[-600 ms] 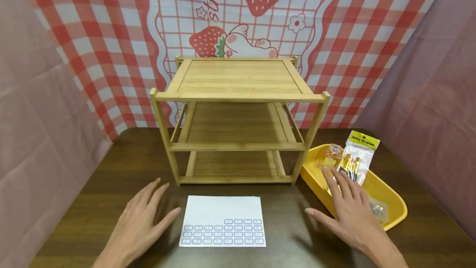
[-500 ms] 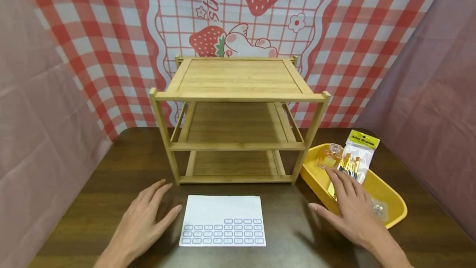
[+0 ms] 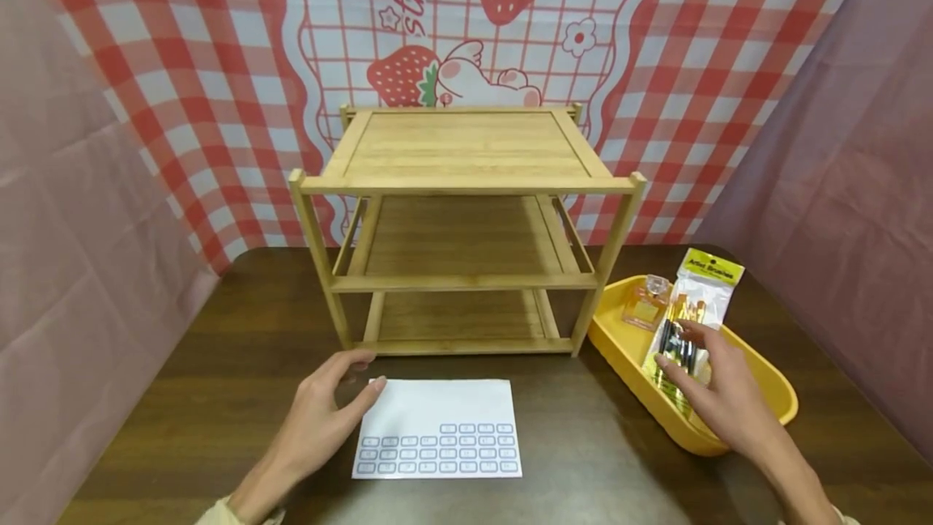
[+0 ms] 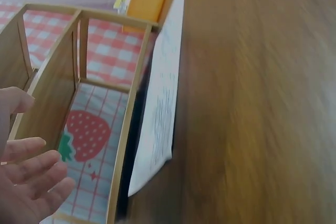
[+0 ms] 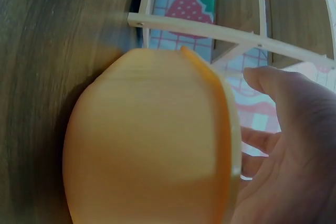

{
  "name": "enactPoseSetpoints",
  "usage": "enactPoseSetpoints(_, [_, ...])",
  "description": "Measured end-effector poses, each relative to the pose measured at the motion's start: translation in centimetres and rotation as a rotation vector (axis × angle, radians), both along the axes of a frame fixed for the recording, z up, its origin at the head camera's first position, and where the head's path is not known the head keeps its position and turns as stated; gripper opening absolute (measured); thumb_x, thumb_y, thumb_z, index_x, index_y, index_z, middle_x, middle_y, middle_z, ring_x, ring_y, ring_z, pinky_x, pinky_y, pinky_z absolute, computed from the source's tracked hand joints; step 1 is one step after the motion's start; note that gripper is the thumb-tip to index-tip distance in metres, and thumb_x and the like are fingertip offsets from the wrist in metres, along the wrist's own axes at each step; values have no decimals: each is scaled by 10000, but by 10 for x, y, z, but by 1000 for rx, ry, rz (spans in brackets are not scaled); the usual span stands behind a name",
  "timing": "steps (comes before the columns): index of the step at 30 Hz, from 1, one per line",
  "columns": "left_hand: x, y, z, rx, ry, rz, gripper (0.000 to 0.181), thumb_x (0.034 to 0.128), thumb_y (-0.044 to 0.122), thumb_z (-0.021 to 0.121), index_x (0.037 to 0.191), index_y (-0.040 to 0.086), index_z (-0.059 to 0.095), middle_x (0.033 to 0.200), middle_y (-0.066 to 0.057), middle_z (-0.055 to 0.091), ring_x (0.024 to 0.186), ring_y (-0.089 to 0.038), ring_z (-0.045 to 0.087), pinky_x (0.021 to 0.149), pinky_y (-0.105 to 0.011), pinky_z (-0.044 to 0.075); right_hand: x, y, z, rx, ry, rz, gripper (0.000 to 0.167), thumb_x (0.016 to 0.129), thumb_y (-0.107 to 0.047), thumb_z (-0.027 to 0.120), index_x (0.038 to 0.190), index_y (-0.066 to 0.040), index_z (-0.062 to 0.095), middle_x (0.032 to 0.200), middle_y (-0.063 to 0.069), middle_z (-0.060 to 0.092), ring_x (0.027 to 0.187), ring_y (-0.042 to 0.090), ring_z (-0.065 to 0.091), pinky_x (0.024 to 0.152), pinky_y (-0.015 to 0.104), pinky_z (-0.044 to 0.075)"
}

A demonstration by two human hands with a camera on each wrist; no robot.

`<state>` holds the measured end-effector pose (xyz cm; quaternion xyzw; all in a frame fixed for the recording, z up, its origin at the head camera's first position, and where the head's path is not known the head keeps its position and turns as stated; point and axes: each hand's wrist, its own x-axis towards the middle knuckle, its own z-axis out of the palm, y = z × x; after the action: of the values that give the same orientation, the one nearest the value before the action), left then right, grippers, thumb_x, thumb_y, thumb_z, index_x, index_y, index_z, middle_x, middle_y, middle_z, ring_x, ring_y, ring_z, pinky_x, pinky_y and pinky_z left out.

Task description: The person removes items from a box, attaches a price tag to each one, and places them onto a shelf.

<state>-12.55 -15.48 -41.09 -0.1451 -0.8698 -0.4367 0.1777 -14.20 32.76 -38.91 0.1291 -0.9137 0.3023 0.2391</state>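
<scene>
My right hand reaches over the yellow tray, thumb and fingers spread apart above a pack of artist brushes. Whether the fingertips touch the pack cannot be made out. The pack leans in the tray with its green header up, beside a small perfume bottle. In the right wrist view the tray's wall hides the pack. My left hand hovers with loosely bent fingers at the upper left corner of a white sheet printed with rows of small boxes, holding nothing.
A three-tier wooden shelf stands at the back middle of the dark table, its tiers bare. A red checked cloth hangs behind it, with pink cloth on both sides. The tray sits just right of the shelf's front leg.
The right hand has moved further over the tray, thumb now above the brush pack. The left hand has shifted right to the sheet's corner. The head view has tilted slightly.
</scene>
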Motion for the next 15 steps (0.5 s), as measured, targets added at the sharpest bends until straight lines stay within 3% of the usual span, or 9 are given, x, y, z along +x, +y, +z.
enactPoseSetpoints(4, [-5, 12, 1, 124, -64, -45, 317, 935, 128, 777, 1220, 12, 699, 1185, -114, 710, 1065, -286, 687, 920, -442, 579, 0, 6, 0, -50, -69, -62, 515, 925, -69, 749, 1339, 127, 514, 1152, 348, 631, 1039, 482, 603, 731, 278, 462])
enactPoseSetpoints(10, [-12, 29, -3, 238, -78, -130, 295, 940, 100, 766, 1207, 0, 694, 1178, -153, 711, 1048, -299, 694, 940, -393, 573, 3, 11, 1, -87, -183, -118, 543, 1004, -172, 687, 1399, 112, 447, 1215, 370, 583, 1112, 485, 558, 761, 287, 441])
enactPoseSetpoints(15, [-16, 40, -4, 271, -100, -184, 303, 953, 111, 753, 1225, -2, 681, 1194, -139, 702, 1079, -285, 677, 955, -388, 568, 3, 14, 2, -93, -245, -145, 578, 1031, -241, 657, 1419, 113, 415, 1252, 376, 564, 1145, 489, 539, 793, 329, 425])
